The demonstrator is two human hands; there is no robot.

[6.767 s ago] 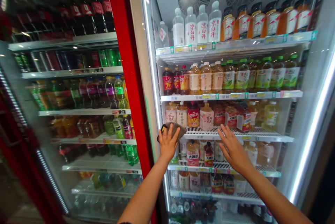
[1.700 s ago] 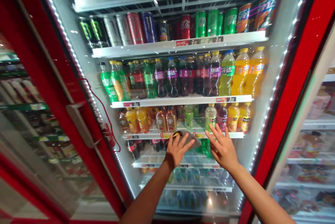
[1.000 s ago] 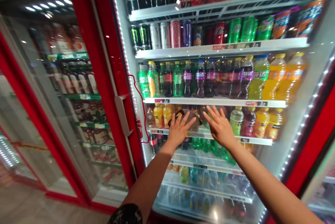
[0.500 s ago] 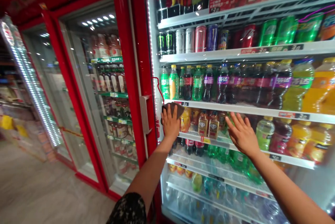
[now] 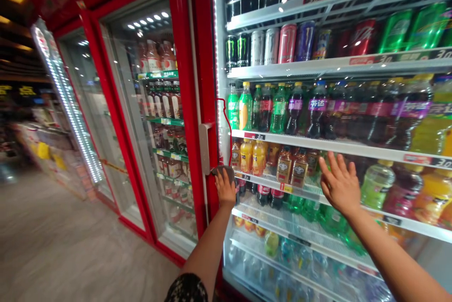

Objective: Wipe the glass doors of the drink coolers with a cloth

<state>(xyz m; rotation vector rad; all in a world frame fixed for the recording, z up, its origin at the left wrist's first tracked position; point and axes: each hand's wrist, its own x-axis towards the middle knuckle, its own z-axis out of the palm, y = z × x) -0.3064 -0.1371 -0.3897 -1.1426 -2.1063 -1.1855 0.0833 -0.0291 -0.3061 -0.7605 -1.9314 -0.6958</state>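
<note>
My left hand [image 5: 225,187] presses a dark grey cloth [image 5: 223,171] against the glass at the left edge of a red-framed cooler door [image 5: 203,80], just below its grey handle [image 5: 204,148]. My right hand [image 5: 341,184] lies flat on the same glass with its fingers spread, holding nothing. Behind the glass stand shelves of soda bottles [image 5: 282,109] and cans [image 5: 273,45].
A second red-framed cooler [image 5: 141,104] with bottled drinks stands to the left. Beyond it a lit strip [image 5: 67,104] runs down another cabinet. Grey tiled floor [image 5: 70,255] lies at the lower left, with blurred shop shelving far left.
My left hand slid the cloth down and left along the glass to below the door handle. My right hand stayed flat on the glass. The view swung further left.
</note>
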